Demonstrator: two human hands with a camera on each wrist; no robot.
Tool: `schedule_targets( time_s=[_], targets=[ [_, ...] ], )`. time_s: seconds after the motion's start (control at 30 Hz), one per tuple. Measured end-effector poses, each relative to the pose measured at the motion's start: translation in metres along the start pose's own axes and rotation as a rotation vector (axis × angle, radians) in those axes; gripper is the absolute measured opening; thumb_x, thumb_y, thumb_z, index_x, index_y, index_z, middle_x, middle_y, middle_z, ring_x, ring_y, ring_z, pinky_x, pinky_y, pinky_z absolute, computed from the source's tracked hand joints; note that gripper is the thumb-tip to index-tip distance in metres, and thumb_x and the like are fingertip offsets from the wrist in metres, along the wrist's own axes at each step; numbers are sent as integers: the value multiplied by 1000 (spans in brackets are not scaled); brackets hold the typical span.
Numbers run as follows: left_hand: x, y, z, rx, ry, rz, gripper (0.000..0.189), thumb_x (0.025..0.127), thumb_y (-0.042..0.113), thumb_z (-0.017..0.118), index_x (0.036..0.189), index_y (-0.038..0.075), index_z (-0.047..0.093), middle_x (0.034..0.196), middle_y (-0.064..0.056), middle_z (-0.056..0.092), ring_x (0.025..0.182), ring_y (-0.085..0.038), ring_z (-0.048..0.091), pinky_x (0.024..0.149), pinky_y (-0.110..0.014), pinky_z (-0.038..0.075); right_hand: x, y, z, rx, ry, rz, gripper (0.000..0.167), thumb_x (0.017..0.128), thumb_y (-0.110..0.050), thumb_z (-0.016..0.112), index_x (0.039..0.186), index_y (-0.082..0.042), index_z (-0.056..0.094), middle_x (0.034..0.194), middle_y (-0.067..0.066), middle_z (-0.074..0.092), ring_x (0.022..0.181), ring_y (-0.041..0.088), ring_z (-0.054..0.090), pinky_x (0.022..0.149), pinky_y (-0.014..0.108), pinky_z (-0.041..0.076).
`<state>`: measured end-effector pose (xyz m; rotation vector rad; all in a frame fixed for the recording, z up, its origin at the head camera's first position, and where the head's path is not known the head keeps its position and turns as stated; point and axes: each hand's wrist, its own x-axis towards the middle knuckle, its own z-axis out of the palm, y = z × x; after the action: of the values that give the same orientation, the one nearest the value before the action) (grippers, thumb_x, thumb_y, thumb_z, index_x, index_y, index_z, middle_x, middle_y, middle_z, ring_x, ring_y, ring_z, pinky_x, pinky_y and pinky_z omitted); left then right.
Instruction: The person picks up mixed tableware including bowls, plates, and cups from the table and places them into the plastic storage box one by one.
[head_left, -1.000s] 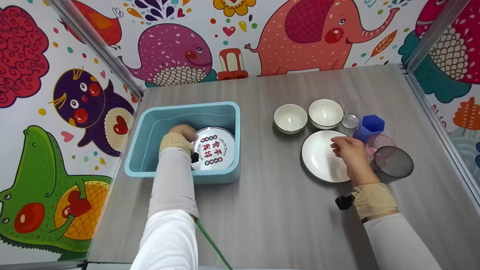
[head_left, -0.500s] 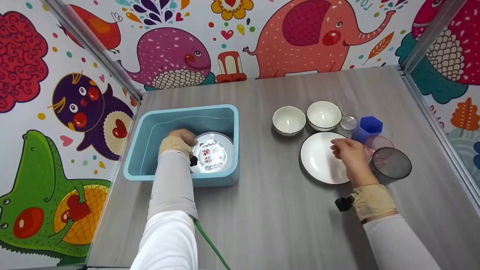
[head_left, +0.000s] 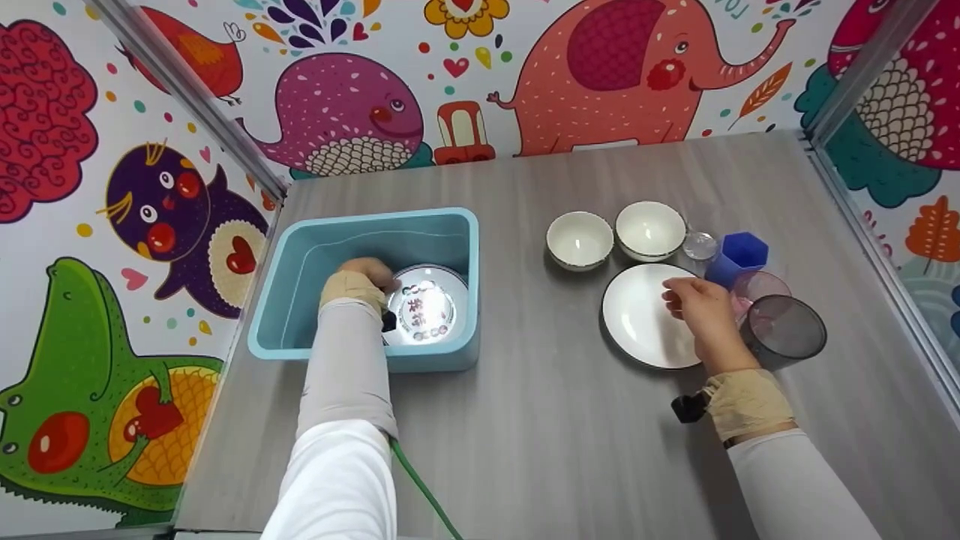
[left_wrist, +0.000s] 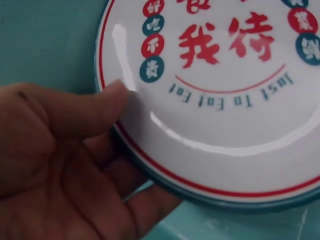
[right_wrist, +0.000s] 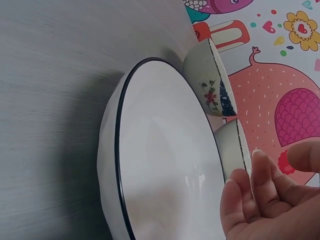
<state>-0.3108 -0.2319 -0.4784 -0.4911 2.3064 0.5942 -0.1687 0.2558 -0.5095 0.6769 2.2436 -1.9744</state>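
In the head view my left hand [head_left: 369, 273] reaches into a light-blue plastic tub [head_left: 262, 346]. It grips the left rim of a round white plate [head_left: 424, 307] with red and teal printed lettering. The left wrist view shows the thumb [left_wrist: 107, 105] on top of this plate and the other fingers beneath its edge. My right hand [head_left: 701, 311] hovers over a plain white dark-rimmed plate [head_left: 641, 322] on the table, its fingers loosely bent and holding nothing. Two white bowls [head_left: 580, 240] stand behind that plate; the right wrist view shows a flower print on one bowl [right_wrist: 212, 85].
Right of the plain plate stand a small clear glass [head_left: 700, 245], a blue hexagonal cup [head_left: 739, 256], a pinkish clear cup [head_left: 761, 286] and a dark grey translucent cup [head_left: 786, 330]. Cartoon-printed walls [head_left: 465, 75] border the table [head_left: 525, 420]. A green cord [head_left: 424, 484] runs beside the left sleeve.
The printed plate in the tub has sunk and tilted slightly with my left hand, and glare now covers part of its lettering. My right hand has stayed in place.
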Motion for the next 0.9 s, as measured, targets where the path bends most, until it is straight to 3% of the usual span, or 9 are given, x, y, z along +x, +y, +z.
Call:
schedule_targets(
  time_s=[0.13, 0.3, 0.43, 0.57, 0.7, 0.8, 0.9],
  targets=[
    [0, 1, -1, -3, -28, 38, 33, 99, 31, 62, 72, 11, 60, 71, -2, 48, 75, -22, 53, 62, -32, 45, 1, 1, 1, -11, 2, 6, 34, 104, -17, 49, 124, 9, 59, 75, -14, 62, 75, 5, 60, 75, 21, 51],
    [1, 1, -1, -69, -40, 13, 27, 100, 32, 62, 99, 6, 71, 90, -6, 56, 88, -23, 57, 73, -34, 49, 4, -1, 2, -51, 17, 7, 38, 104, -18, 48, 128, 10, 57, 77, -14, 60, 78, 5, 57, 75, 20, 50],
    [-1, 3, 0, -144, -42, -10, 32, 99, 32, 63, 114, 5, 71, 102, -7, 60, 95, -24, 59, 82, -36, 52, 8, -2, 2, -94, 44, 7, 40, 103, -21, 50, 129, 9, 57, 82, -13, 60, 81, 4, 53, 74, 18, 46],
    [-6, 4, 1, -143, -59, -4, 39, 99, 34, 63, 122, 3, 68, 111, -10, 61, 97, -23, 57, 87, -37, 50, 12, -3, 0, -180, 71, -1, 43, 102, -23, 50, 132, 6, 58, 105, 5, 65, 98, 13, 53, 81, 21, 43],
    [-11, 5, 3, -132, -85, -1, 42, 99, 34, 62, 127, 3, 67, 122, -12, 61, 99, -23, 56, 91, -37, 49, 15, -2, 0, -243, 91, -14, 44, 102, -23, 50, 134, 5, 58, 133, 22, 59, 112, 23, 52, 86, 25, 41],
    [-14, 8, 4, -132, -75, 1, 41, 98, 32, 64, 127, 3, 67, 127, -13, 61, 101, -23, 56, 94, -38, 49, 18, -1, 0, -279, 107, -38, 43, 101, -21, 51, 134, 5, 58, 134, 23, 59, 108, 22, 53, 83, 24, 41],
    [-14, 10, 5, -70, -52, 18, 42, 97, 33, 63, 126, 3, 68, 126, -13, 63, 100, -23, 57, 95, -38, 49, 22, 0, -1, -341, 127, -84, 42, 100, -20, 52, 134, 4, 59, 130, 24, 62, 106, 24, 57, 83, 25, 42]
  ],
)
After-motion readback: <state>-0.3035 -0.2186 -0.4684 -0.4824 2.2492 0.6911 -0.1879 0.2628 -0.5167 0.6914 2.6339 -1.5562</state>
